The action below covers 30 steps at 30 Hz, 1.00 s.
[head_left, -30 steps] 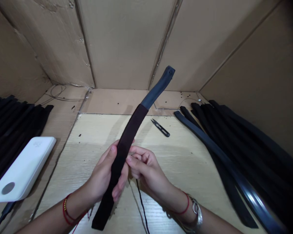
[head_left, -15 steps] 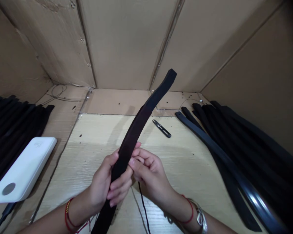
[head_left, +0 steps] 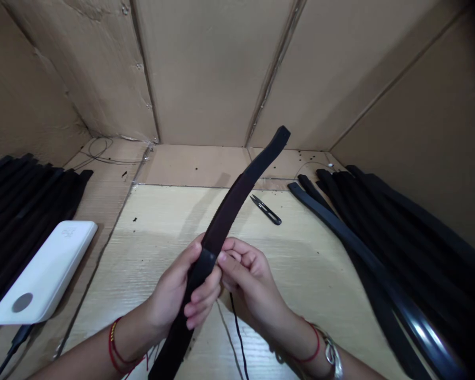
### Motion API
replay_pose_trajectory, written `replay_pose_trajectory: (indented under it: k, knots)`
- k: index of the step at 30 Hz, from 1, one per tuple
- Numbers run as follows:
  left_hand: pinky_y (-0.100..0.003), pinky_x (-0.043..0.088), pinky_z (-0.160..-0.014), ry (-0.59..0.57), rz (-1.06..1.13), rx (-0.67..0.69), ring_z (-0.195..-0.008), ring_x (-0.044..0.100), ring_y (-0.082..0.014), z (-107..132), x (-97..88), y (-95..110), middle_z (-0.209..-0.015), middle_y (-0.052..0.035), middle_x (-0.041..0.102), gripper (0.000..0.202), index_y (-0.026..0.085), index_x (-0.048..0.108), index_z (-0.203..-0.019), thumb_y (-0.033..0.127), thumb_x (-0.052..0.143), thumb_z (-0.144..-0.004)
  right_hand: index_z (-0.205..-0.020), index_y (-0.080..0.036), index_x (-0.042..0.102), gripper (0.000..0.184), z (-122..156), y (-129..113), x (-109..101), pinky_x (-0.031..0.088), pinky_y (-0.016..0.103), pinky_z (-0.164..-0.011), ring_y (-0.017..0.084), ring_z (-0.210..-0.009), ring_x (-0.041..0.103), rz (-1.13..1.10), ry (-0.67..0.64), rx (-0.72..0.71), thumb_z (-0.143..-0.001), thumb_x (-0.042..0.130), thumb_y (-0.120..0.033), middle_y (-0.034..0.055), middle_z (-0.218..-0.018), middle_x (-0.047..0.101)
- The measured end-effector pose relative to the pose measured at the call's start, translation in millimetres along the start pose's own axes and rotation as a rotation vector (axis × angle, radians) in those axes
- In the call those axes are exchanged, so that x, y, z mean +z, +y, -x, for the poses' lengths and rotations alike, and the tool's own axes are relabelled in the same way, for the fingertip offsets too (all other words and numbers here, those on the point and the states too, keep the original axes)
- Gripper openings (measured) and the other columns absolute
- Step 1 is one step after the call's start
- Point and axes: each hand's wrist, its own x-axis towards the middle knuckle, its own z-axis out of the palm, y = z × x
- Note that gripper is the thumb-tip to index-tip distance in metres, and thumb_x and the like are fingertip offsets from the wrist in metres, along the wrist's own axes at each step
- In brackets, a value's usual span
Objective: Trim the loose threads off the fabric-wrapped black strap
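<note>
Gripping a black belt strap (head_left: 221, 227) tilted up and away, the left hand (head_left: 174, 290) curls around its lower part, while the right hand (head_left: 247, 279) pinches its edge at a dark loop (head_left: 204, 264). Beyond, thread snips (head_left: 266, 209) lie on the wooden surface (head_left: 301, 264), between a white power bank (head_left: 43, 272) and piled black belts (head_left: 380, 232).

left hand (head_left: 170, 293): bare, red-and-yellow cord bracelet (head_left: 113, 344) at wrist, loose red thread ends | right hand (head_left: 251, 279): bare, thin red cord bracelet (head_left: 315, 345) and silver metal bracelet (head_left: 332, 358) at wrist | forearms (head_left: 340, 364): bare
</note>
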Motion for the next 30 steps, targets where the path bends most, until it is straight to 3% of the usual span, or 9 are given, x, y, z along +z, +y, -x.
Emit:
replay_pose_trajectory:
  k: [4, 8, 12, 17, 21, 23, 26, 30]
  knots:
    - [-0.012, 0.035, -0.035, 0.264, -0.309, 0.069, -0.036, 0.041, -0.0054, -1.6, 1.2, -2.1, -0.056, 0.0039, 0.052, 0.043, 0.018, 0.049, -0.106, 0.058, 0.041, -0.095, -0.087, -0.014, 0.054, 0.028, -1.9, -1.6, 0.2, 0.02, 0.014, -0.039, 0.002, -0.04, 0.026, -0.005, 0.063, -0.062, -0.082, 0.074, -0.034, -0.0088, -0.05, 0.035]
    - [-0.016, 0.043, -0.04, 0.431, -0.407, 0.066, -0.042, 0.051, -0.0071, -3.6, -1.8, -2.7, -0.058, 0.0002, 0.056, 0.053, 0.014, 0.05, -0.078, 0.066, 0.05, -0.087, -0.086, -0.019, 0.047, 0.026, -1.7, -1.4, 2.0, 0.036, 0.018, -0.041, 0.008, -0.04, 0.044, -0.036, -0.02, -0.069, -0.086, 0.069, -0.031, -0.0088, -0.048, 0.037]
    - [-0.014, 0.034, -0.032, 0.496, -0.447, 0.065, -0.034, 0.042, -0.0057, -3.5, -1.4, -1.1, -0.047, 0.0023, 0.05, 0.054, 0.014, 0.05, -0.069, 0.065, 0.051, -0.087, -0.082, -0.016, 0.049, 0.026, -1.7, -3.2, 3.1, 0.024, 0.014, -0.04, 0.002, -0.038, 0.027, -0.013, -0.024, -0.067, -0.085, 0.071, -0.029, -0.0091, -0.049, 0.036]
    - [-0.015, 0.027, -0.028, 0.463, -0.316, -0.022, -0.028, 0.036, -0.0059, 0.1, 3.4, -2.9, -0.041, 0.0025, 0.043, 0.057, 0.014, 0.049, -0.064, 0.063, 0.041, -0.092, -0.078, -0.013, 0.054, 0.029, -1.5, -1.9, 1.9, 0.017, 0.015, -0.041, 0.001, -0.043, 0.023, -0.022, 0.036, -0.042, -0.08, 0.076, -0.031, -0.007, -0.052, 0.039]
    - [-0.015, 0.025, -0.026, 0.424, -0.244, -0.069, -0.027, 0.032, -0.0063, 0.4, 1.6, -5.4, -0.041, 0.005, 0.04, 0.054, 0.017, 0.046, -0.069, 0.067, 0.045, -0.089, -0.076, -0.013, 0.052, 0.029, -1.4, 0.6, 2.1, 0.014, 0.017, -0.041, 0.001, -0.042, 0.02, -0.071, 0.021, -0.024, -0.079, 0.076, -0.03, -0.008, -0.05, 0.037]
    - [-0.015, 0.023, -0.025, 0.396, -0.197, -0.099, -0.025, 0.028, -0.0058, -0.2, -0.1, -6.1, -0.04, 0.0068, 0.037, 0.051, 0.019, 0.044, -0.072, 0.067, 0.048, -0.087, -0.074, -0.013, 0.051, 0.031, -1.8, 1.4, 1.6, 0.014, 0.016, -0.041, 0.0, -0.041, 0.021, -0.066, 0.006, -0.022, -0.079, 0.076, -0.03, -0.0063, -0.052, 0.044]
    - [-0.015, 0.023, -0.023, 0.295, -0.136, -0.15, -0.024, 0.022, -0.0056, -0.7, -1.7, -5.4, -0.038, 0.0078, 0.036, 0.049, 0.02, 0.042, -0.073, 0.066, 0.046, -0.088, -0.083, -0.013, 0.054, 0.032, -3.3, 2.4, -0.8, 0.018, 0.015, -0.041, 0.002, -0.042, 0.036, -0.052, -0.023, 0.03, -0.077, 0.079, -0.032, -0.0011, -0.059, 0.057]
    - [-0.016, 0.024, -0.022, 0.194, -0.184, -0.2, -0.023, 0.026, -0.0067, -0.6, -1.8, -0.1, -0.036, 0.0061, 0.037, 0.048, 0.02, 0.042, -0.068, 0.063, 0.045, -0.089, -0.108, -0.015, 0.057, 0.05, -5.9, 0.9, -5.0, 0.029, 0.014, -0.044, 0.009, -0.051, 0.057, -0.055, -0.067, 0.083, -0.069, 0.084, -0.031, -0.0005, -0.064, 0.062]
